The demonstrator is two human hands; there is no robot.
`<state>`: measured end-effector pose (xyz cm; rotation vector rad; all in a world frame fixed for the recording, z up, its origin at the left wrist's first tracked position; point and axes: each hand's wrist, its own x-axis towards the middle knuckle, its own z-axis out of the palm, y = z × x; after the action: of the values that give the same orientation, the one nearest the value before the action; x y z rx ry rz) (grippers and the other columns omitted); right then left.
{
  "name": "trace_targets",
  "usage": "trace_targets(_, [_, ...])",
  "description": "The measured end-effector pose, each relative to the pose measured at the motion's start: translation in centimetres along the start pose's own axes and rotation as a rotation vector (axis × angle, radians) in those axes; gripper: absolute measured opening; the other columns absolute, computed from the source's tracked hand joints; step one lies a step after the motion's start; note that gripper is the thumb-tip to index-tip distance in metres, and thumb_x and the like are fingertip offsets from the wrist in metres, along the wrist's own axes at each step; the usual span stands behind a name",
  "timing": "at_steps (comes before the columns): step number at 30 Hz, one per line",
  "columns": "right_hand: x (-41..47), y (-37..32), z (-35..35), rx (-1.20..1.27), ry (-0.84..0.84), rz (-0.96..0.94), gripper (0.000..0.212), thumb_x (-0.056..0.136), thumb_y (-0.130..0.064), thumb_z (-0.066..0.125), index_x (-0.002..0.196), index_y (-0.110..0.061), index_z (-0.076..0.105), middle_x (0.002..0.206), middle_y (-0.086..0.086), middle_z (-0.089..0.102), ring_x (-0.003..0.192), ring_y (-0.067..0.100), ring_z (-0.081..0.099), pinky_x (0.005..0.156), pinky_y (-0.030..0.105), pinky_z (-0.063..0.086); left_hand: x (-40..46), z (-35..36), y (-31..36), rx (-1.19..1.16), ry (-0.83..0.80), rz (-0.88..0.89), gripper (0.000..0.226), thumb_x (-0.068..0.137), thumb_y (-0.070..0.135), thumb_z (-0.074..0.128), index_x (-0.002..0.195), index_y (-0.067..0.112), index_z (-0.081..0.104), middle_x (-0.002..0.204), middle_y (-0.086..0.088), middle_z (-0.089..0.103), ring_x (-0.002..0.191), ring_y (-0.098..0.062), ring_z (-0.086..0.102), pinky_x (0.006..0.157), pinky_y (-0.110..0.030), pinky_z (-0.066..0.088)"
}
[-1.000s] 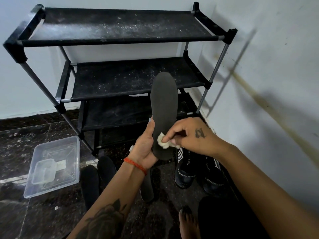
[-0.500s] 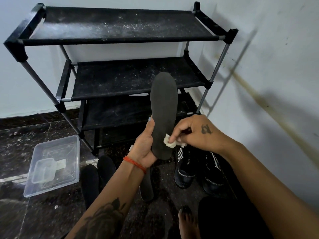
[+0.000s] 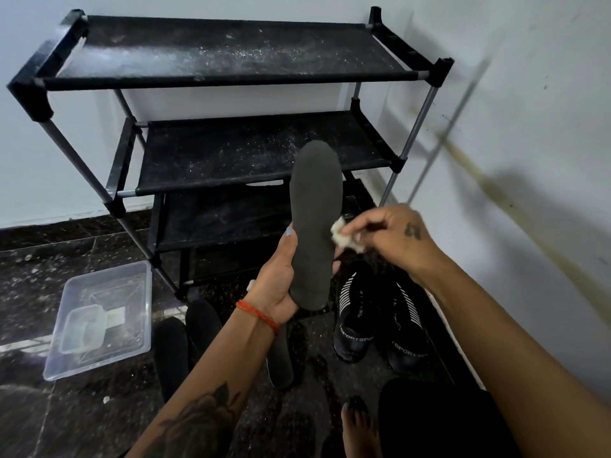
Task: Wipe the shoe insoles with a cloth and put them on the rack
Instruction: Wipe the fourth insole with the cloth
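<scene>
left hand (image 3: 281, 285) clamped round the heel end of a dark insole (image 3: 315, 219), centre of frame, toe end pointing up; thumb along the insole's left edge, fingertips showing past the right edge. right hand (image 3: 393, 239), centre right, pinches a small white cloth (image 3: 344, 238) between thumb and fingers. cloth sits against the right edge of the insole about halfway up. red thread band (image 3: 259, 316) on the left wrist.

black rack (image 3: 231, 77) fills the upper half of the frame, against a pale wall (image 3: 529, 127); shelves dusty with white specks, no insole on the shelves in view.

floor (image 3: 82, 408) dark, speckled. lower centre: more dark insoles (image 3: 185, 345) lying flat, partly hidden under the left forearm. just right of them, a pair of black shoes (image 3: 355, 325) with white stripes, below the right hand. lower left: clear plastic tub (image 3: 132, 325) holding a smaller clear container (image 3: 82, 328). bare foot (image 3: 358, 424) at the bottom edge.
</scene>
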<state>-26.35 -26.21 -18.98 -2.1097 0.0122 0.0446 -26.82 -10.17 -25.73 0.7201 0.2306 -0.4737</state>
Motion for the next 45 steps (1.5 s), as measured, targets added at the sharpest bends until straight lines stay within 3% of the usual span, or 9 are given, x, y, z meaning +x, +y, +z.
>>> trace_targets(2, [0.9, 0.6, 0.3, 0.148, 0.247, 0.017, 0.032, 0.077, 0.006, 0.063, 0.082, -0.024, 0.073, 0.077, -0.003, 0.07, 0.06, -0.007, 0.058, 0.059, 0.003, 0.045, -0.1, 0.0, -0.1, -0.002, -0.001, -0.012, 0.04, 0.101, 0.037, 0.029, 0.139, 0.028, 0.041, 0.12, -0.007, 0.066, 0.1, -0.026, 0.067, 0.07, -0.032, 0.058])
trace_targets(5, [2.0, 1.4, 0.9, 0.252, 0.344, 0.038, 0.03, 0.081, 0.005, 0.061, 0.093, -0.021, 0.071, 0.086, -0.005, 0.068, 0.073, -0.004, 0.06, 0.069, 0.007, 0.049, -0.2, 0.2, -0.4, -0.003, -0.019, -0.019, 0.038, 0.102, 0.034, 0.03, 0.138, 0.03, 0.041, 0.116, -0.007, 0.067, 0.104, -0.029, 0.064, 0.075, -0.034, 0.059])
trace_targets(10, [2.2, 1.6, 1.3, 0.286, 0.164, 0.091, 0.031, 0.08, 0.012, 0.06, 0.101, -0.009, 0.069, 0.075, -0.006, 0.063, 0.067, -0.002, 0.056, 0.058, 0.004, 0.045, -0.4, 0.3, -0.4, 0.006, -0.025, 0.009, 0.036, 0.102, 0.033, 0.029, 0.134, 0.029, 0.044, 0.105, -0.005, 0.071, 0.097, -0.026, 0.066, 0.076, -0.034, 0.058])
trace_targets(16, [1.0, 1.4, -0.1, 0.272, -0.34, 0.261, 0.028, 0.078, 0.015, 0.059, 0.079, -0.01, 0.07, 0.064, -0.003, 0.069, 0.062, 0.006, 0.064, 0.057, 0.014, 0.052, -0.2, 0.1, -0.1, -0.035, 0.003, 0.014, 0.037, 0.103, 0.032, 0.03, 0.136, 0.029, 0.045, 0.113, -0.005, 0.067, 0.086, -0.018, 0.07, 0.07, -0.035, 0.06])
trace_targets(22, [2.0, 2.0, 0.5, 0.315, 0.016, 0.143, 0.026, 0.078, 0.01, 0.063, 0.085, -0.014, 0.072, 0.077, -0.003, 0.069, 0.076, 0.008, 0.064, 0.073, 0.015, 0.054, -0.1, -0.1, -0.1, -0.037, 0.03, -0.016, 0.039, 0.101, 0.035, 0.032, 0.138, 0.027, 0.043, 0.111, -0.008, 0.069, 0.098, -0.024, 0.065, 0.069, -0.033, 0.059])
trace_targets(29, [0.9, 1.1, -0.2, 0.16, -0.481, 0.244, 0.031, 0.079, 0.014, 0.058, 0.074, -0.014, 0.072, 0.066, -0.003, 0.071, 0.065, 0.006, 0.065, 0.062, 0.017, 0.054, -0.2, -0.1, 0.0, 0.098, 0.054, 0.042, 0.036, 0.103, 0.033, 0.029, 0.132, 0.024, 0.048, 0.103, -0.001, 0.069, 0.081, -0.015, 0.07, 0.071, -0.034, 0.058])
trace_targets(37, [1.7, 1.4, 0.3, 0.694, -0.175, 0.427, 0.022, 0.087, 0.008, 0.05, 0.088, -0.006, 0.066, 0.086, 0.007, 0.067, 0.079, 0.014, 0.062, 0.064, 0.019, 0.056, -0.7, -0.4, 0.1, 0.071, 0.032, 0.031, 0.037, 0.103, 0.034, 0.029, 0.138, 0.032, 0.042, 0.113, -0.004, 0.067, 0.093, -0.022, 0.067, 0.073, -0.036, 0.056])
trace_targets(41, [1.2, 1.0, 1.1, 0.616, -0.222, 0.424, 0.02, 0.085, 0.01, 0.053, 0.089, -0.005, 0.066, 0.083, 0.008, 0.067, 0.073, 0.012, 0.063, 0.057, 0.017, 0.055, -1.0, -0.4, 0.2, 0.084, 0.04, 0.057, 0.037, 0.103, 0.033, 0.027, 0.138, 0.03, 0.042, 0.113, -0.002, 0.065, 0.095, -0.021, 0.065, 0.078, -0.039, 0.054])
trace_targets(45, [-0.3, 0.8, 1.8, 0.268, -0.393, 0.351, 0.02, 0.081, 0.01, 0.059, 0.082, -0.008, 0.067, 0.083, 0.005, 0.068, 0.077, 0.014, 0.062, 0.068, 0.023, 0.052, -0.7, -0.6, 0.3, 0.101, 0.061, 0.136, 0.038, 0.104, 0.03, 0.024, 0.138, 0.024, 0.041, 0.113, -0.004, 0.064, 0.091, -0.018, 0.065, 0.075, -0.032, 0.057])
